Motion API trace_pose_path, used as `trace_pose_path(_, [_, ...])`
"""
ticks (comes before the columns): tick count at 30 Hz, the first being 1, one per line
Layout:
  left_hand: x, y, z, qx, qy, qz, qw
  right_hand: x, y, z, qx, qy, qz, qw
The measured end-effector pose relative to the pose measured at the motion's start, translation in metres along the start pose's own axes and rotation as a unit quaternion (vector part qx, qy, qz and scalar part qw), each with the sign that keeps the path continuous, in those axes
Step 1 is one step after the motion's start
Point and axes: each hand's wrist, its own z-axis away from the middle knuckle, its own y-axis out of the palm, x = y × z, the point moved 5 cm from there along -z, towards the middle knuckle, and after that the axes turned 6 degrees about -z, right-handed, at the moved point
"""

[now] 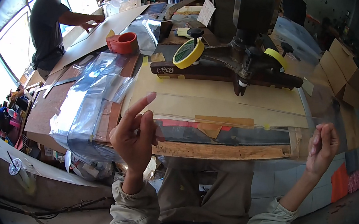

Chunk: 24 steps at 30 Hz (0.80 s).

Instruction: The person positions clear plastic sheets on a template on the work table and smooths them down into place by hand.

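Observation:
A clear plastic sheet stretches between my hands, over the front of the press bed; its see-through edges are hard to follow. My left hand pinches its left side between thumb and curled fingers, with the index finger pointing up. At the right side, my right hand has its fingers folded on the sheet's edge. Beneath the sheet lie a cream-coloured board, a brown tape patch and a wooden strip along the front edge.
A heavy press head hangs over the board, with yellow tape rolls on its knobs. A red tape dispenser and clear plastic bags lie to the left. Another person works there; a cardboard box stands right.

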Motion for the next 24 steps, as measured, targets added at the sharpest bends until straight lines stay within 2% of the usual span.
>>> trace_pose_path(6, [0.005, 0.001, 0.000, 0.000, -0.015, -0.002, 1.000, -0.007, 0.000, -0.004, 0.011, 0.007, -0.001, 1.000])
trace_pose_path(9, [0.016, 0.007, 0.003, 0.003, -0.043, 0.014, 0.999, -0.016, 0.005, 0.002, -0.026, 0.042, 0.001, 0.999])
trace_pose_path(14, [0.057, 0.017, 0.029, 0.067, -0.124, 0.020, 0.990, -0.033, 0.006, 0.012, 0.099, 0.062, 0.040, 0.992])
trace_pose_path(16, [0.057, 0.020, 0.037, 0.102, -0.110, 0.039, 0.988, -0.030, 0.009, 0.013, 0.170, 0.065, 0.092, 0.979])
trace_pose_path(18, [0.058, 0.023, 0.044, 0.119, -0.080, 0.065, 0.988, -0.023, 0.019, 0.020, 0.293, 0.099, 0.167, 0.936])
trace_pose_path(20, [0.051, 0.030, 0.045, 0.130, -0.028, 0.044, 0.990, -0.016, 0.030, 0.022, 0.413, 0.115, 0.240, 0.871])
trace_pose_path(22, [0.043, 0.035, 0.044, 0.105, -0.044, 0.125, 0.986, -0.015, 0.044, 0.028, 0.446, 0.117, 0.273, 0.844])
trace_pose_path(24, [0.046, 0.038, 0.042, 0.126, -0.035, 0.126, 0.983, -0.017, 0.044, 0.031, 0.453, 0.134, 0.291, 0.832])
